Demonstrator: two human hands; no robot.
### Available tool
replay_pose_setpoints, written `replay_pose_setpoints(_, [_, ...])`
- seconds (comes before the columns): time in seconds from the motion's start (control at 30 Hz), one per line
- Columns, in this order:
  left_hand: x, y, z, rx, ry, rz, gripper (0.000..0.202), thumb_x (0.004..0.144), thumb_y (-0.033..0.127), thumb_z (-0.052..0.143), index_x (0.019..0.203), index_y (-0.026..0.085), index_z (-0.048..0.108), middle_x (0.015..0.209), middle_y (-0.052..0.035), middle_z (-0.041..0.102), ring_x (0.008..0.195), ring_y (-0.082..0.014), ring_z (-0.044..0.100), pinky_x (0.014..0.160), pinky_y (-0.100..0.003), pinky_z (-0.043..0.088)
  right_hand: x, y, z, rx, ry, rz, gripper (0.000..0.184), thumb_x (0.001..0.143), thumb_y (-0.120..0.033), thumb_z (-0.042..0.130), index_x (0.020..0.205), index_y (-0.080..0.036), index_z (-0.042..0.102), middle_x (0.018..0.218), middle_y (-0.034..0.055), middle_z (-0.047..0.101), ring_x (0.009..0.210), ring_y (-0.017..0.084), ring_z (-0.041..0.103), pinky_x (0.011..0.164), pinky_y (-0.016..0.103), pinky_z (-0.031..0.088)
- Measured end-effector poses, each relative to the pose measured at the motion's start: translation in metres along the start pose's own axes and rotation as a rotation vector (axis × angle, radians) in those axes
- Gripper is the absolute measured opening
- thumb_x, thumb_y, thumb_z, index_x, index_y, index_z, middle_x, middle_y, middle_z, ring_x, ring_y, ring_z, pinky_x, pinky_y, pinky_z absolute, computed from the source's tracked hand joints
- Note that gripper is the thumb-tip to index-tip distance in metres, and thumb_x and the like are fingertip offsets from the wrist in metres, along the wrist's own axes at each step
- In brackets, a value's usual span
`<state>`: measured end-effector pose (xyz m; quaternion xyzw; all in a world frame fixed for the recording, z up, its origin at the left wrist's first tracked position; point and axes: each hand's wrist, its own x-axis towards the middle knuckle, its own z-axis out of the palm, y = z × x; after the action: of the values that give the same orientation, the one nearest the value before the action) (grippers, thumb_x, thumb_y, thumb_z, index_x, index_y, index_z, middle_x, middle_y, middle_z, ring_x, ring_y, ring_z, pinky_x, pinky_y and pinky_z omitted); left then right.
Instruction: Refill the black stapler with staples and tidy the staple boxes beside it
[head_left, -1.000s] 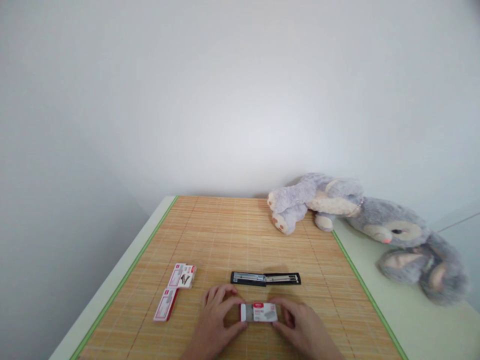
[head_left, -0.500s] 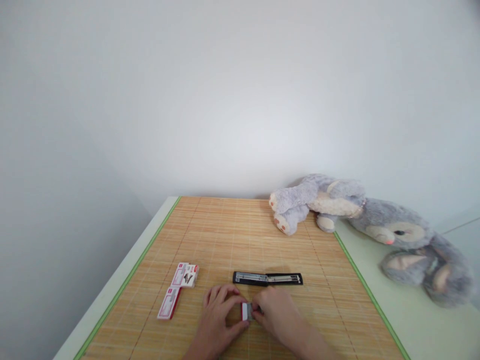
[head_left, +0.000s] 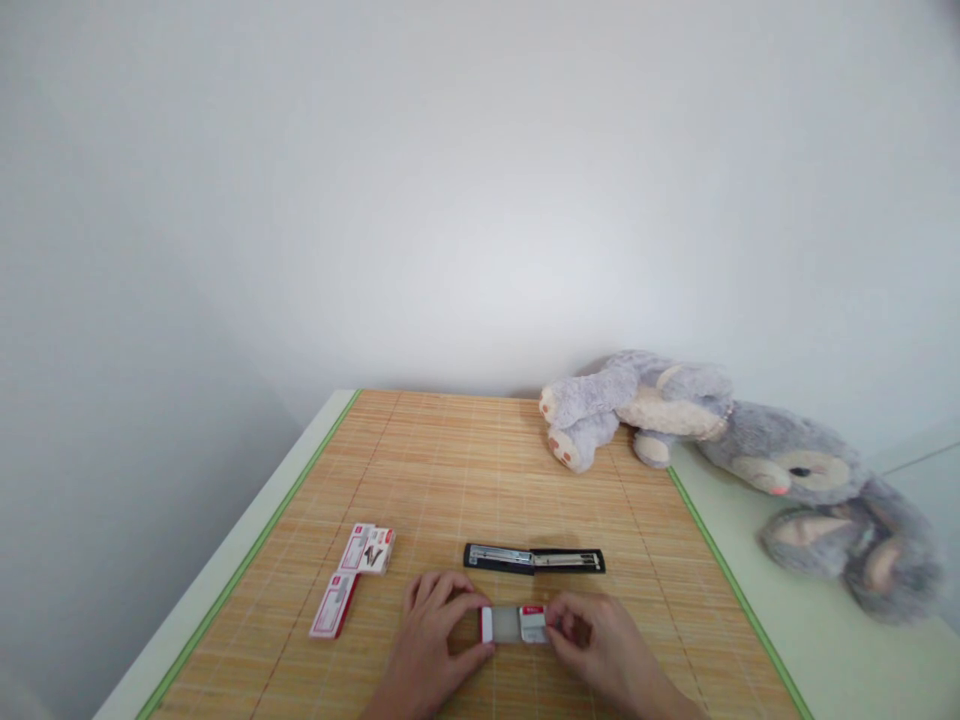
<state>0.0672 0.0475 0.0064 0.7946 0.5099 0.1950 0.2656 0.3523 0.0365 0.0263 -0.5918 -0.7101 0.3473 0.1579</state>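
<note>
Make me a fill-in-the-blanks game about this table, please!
1. The left hand and right hand hold the small box in front of the ___ stapler.
2. ___ more boxes lie on the mat, left of the hands.
3. The plush bunny lies on the table's ___ side.
Missing words: black; two; right.

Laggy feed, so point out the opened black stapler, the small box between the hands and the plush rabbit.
opened black stapler (head_left: 534, 559): head view, middle hinge.
small box (head_left: 508, 625): head view, grey middle part.
plush rabbit (head_left: 780, 455): head view, its head.
</note>
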Motion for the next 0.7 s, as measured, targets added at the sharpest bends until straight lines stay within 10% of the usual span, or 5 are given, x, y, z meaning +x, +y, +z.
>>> replay_pose_setpoints(0.3, [-0.003, 0.003, -0.001, -0.04, -0.091, -0.013, 0.043, 0.084, 0.04, 0.082, 0.124, 0.038, 0.069, 0.105, 0.0023, 0.073, 0.106, -0.0234, 0.061, 0.107, -0.044, 0.036, -0.017, 0.016, -0.01, -0.096, -0.024, 0.106, 0.045, 0.082, -0.033, 0.072, 0.127, -0.029, 0.069, 0.074, -0.0046, 0.069, 0.07, 0.018, 0.065, 0.066, 0.027, 0.039])
replay_pose_setpoints(0.57, [0.008, 0.027, 0.02, -0.109, -0.113, 0.048, 0.044, 0.086, 0.038, 0.082, 0.128, 0.036, 0.069, 0.114, -0.0005, 0.075, 0.112, -0.0256, 0.061, 0.103, -0.042, 0.041, -0.005, -0.021, -0.008, -0.146, -0.063, -0.001, 0.018, 0.083, -0.03, 0.071, 0.099, -0.028, 0.077, 0.087, -0.0016, 0.077, 0.08, 0.018, 0.068, 0.068, 0.026, 0.039])
replay_pose_setpoints(0.7, [0.006, 0.021, 0.022, -0.121, -0.037, 0.039, 0.04, 0.086, 0.046, 0.081, 0.122, 0.035, 0.069, 0.106, -0.0002, 0.073, 0.105, -0.0249, 0.064, 0.099, -0.041, 0.044, -0.004, -0.032, -0.006, -0.085, -0.061, -0.005, 0.047, 0.081, -0.031, 0.076, 0.128, -0.034, 0.073, 0.115, 0.0016, 0.08, 0.101, 0.023, 0.073, 0.085, 0.027, 0.047])
